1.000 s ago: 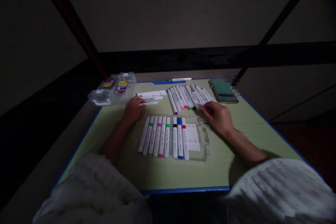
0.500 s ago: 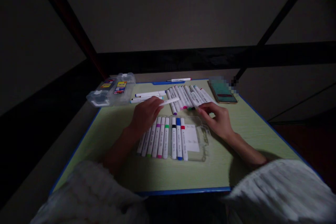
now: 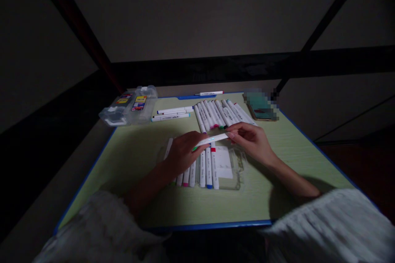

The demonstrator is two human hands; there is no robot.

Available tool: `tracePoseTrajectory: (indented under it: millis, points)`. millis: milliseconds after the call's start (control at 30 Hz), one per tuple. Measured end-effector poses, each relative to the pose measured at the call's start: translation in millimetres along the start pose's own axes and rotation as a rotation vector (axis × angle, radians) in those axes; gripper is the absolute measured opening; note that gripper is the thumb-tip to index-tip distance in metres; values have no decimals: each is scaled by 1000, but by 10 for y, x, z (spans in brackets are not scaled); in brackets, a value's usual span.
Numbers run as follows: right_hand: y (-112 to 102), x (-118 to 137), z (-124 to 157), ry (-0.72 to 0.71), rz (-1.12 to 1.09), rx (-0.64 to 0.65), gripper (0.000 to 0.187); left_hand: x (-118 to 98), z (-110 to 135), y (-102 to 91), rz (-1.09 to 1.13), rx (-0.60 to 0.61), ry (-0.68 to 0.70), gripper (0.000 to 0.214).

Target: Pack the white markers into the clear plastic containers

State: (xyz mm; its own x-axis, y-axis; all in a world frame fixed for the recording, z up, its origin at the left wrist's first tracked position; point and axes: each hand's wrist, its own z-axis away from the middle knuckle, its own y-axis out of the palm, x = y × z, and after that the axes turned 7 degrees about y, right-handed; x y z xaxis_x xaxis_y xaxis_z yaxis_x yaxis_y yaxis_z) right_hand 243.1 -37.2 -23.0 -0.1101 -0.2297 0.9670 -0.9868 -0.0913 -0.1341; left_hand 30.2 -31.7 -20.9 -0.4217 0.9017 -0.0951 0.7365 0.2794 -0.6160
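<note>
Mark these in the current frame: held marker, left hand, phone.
Held marker (image 3: 214, 138): head view, middle of the barrel.
Left hand (image 3: 185, 151): head view, back of the hand.
Phone (image 3: 260, 105): head view, middle of its upward face.

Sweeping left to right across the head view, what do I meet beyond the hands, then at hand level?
Beyond: clear plastic case, small group of white markers, fanned row of white markers, teal-screened rectangular phone. Hand level: left hand, held white marker, right hand.

a blue-edged, pale green table (image 3: 247, 205) stands in dim light before a grey, black-banded wall (image 3: 200, 16).
</note>
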Motion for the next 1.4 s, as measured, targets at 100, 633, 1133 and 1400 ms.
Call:
tracePoseTrajectory:
  millis: [100, 633, 1133, 1400]
  points:
    - [3, 12, 12, 45, -2, 44, 14, -23, 17, 13, 3, -11, -7, 13]
    - [-58, 3, -63, 55, -282, -204, 18, -49, 9, -171, -70, 112, 161, 19]
    - [-59, -1, -80, 118, -29, -35, 25, -233, 133, -328, 116, 492, 373, 26]
    - [54, -115, -61, 78, 167, 66, 24, -329, 139, -261, 145, 728, 396, 41]
